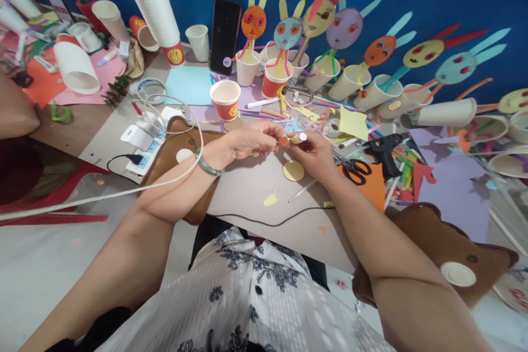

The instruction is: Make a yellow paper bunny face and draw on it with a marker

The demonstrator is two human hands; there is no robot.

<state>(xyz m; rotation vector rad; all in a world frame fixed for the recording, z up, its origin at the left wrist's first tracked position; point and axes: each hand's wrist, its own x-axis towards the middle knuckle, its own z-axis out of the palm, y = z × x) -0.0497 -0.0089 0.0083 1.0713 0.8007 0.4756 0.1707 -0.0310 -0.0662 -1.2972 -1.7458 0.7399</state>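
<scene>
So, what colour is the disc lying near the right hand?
The disc is pale yellow, seen best in the head view.

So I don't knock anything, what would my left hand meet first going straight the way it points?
Beyond the small orange piece it seems to hold, your left hand would probably meet the white-tipped item in your right hand; depth is unclear.

A small orange piece (284,141), partly hidden, sits at the fingertips of the left hand (258,142). A slim marker (302,137) lies slanted in the right hand (315,153), its rounded white end outward, its other end close to the orange piece; contact is unclear.
</scene>
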